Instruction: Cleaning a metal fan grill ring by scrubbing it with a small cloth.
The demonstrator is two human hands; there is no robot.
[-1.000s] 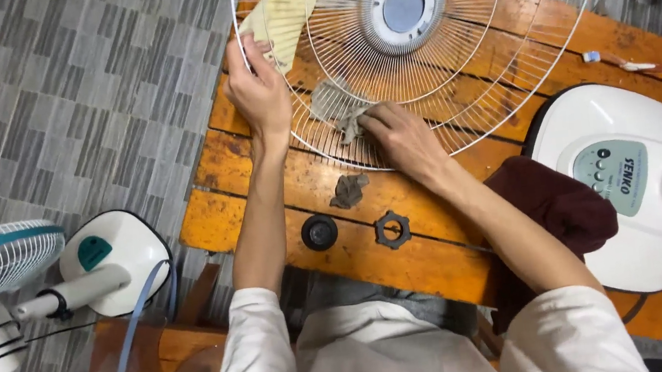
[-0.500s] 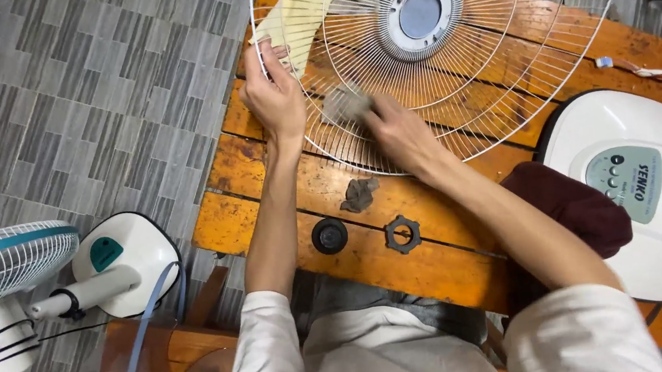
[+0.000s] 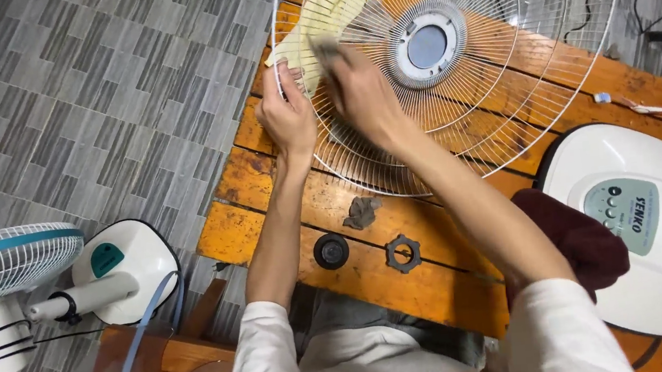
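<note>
A round white wire fan grille (image 3: pixel 505 122) lies on an orange wooden table (image 3: pixel 372 268). My left hand (image 3: pixel 288 117) grips the grille's rim at its left edge. My right hand (image 3: pixel 358 89) presses a small grey cloth (image 3: pixel 323 47) against the wires near the upper left of the grille. A pale yellow cloth (image 3: pixel 321 16) lies under the grille there. The grille's round hub (image 3: pixel 424 45) is to the right of my right hand.
On the table near me lie a crumpled grey scrap (image 3: pixel 362 211), a black round cap (image 3: pixel 330 251) and a black notched ring nut (image 3: pixel 403 253). A white fan base (image 3: pixel 638 219) with a dark red cloth (image 3: pixel 578 238) is at right. Another fan (image 3: pixel 38 282) lies on the tiled floor at left.
My right hand has moved with the grey cloth from the grille's lower part up and left to its upper left. My left hand stayed on the rim. The view shifted.
</note>
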